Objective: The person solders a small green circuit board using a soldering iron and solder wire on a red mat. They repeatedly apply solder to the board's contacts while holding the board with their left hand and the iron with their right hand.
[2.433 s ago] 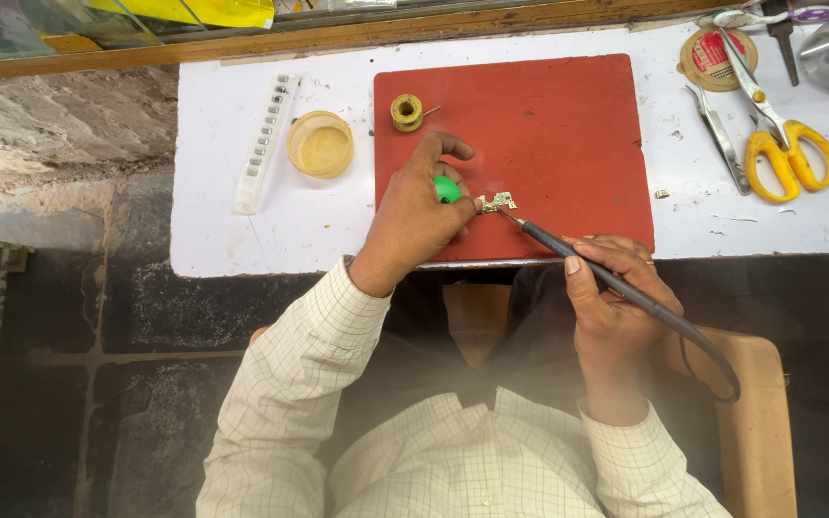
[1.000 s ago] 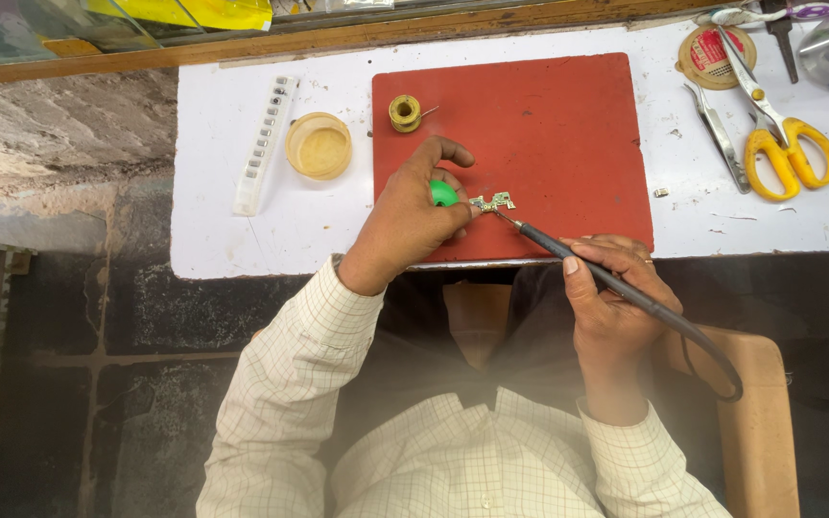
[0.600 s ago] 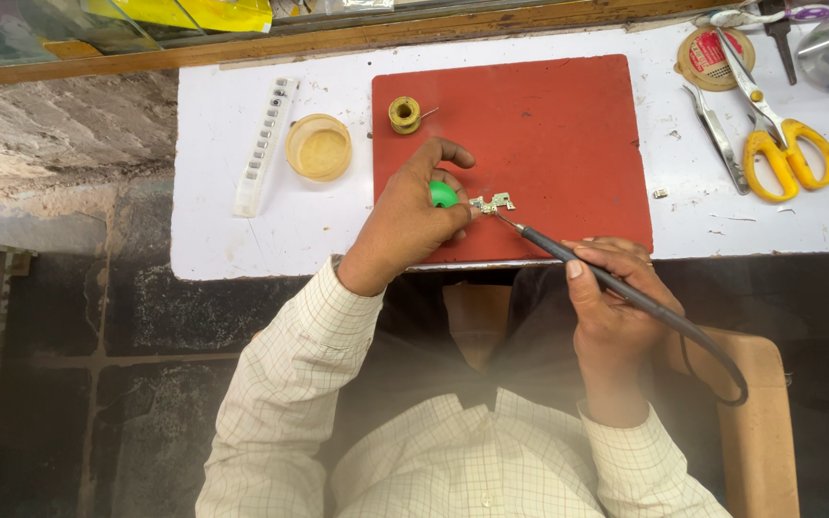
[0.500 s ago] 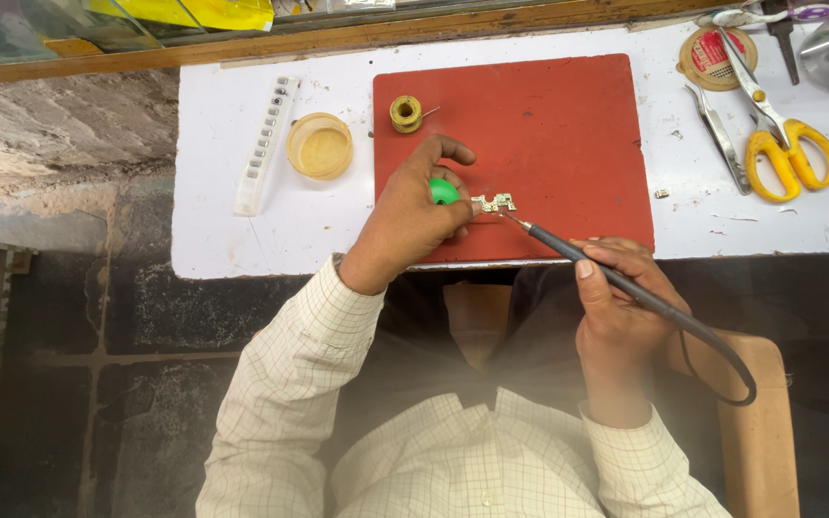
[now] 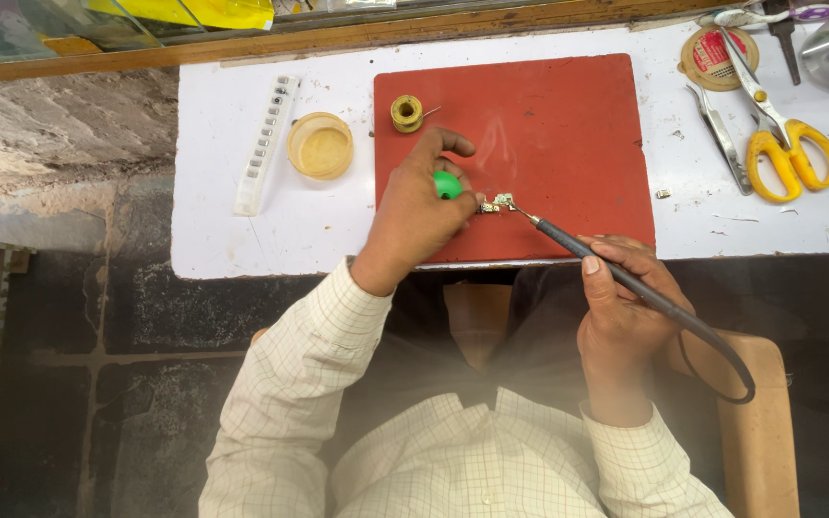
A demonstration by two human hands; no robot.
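My left hand (image 5: 418,213) rests on the red mat (image 5: 568,125) and grips a green-handled tool (image 5: 447,185) whose tip pins a small metal part (image 5: 498,203). My right hand (image 5: 623,305) holds a dark soldering iron (image 5: 606,270) like a pen; its tip touches the right side of the part. A thin wisp of smoke rises above the part. The iron's cable loops away past my right wrist.
A solder spool (image 5: 407,112) sits at the mat's top left corner. On the white table (image 5: 242,230) lie a round yellow tin (image 5: 320,146) and a white strip holder (image 5: 265,144); yellow scissors (image 5: 787,144), tweezers (image 5: 722,139) and a tape roll (image 5: 712,56) lie on the right.
My right hand with the soldering iron has shifted slightly right and back, tip staying at the part. My left hand has barely moved. Smoke now shows above the part.
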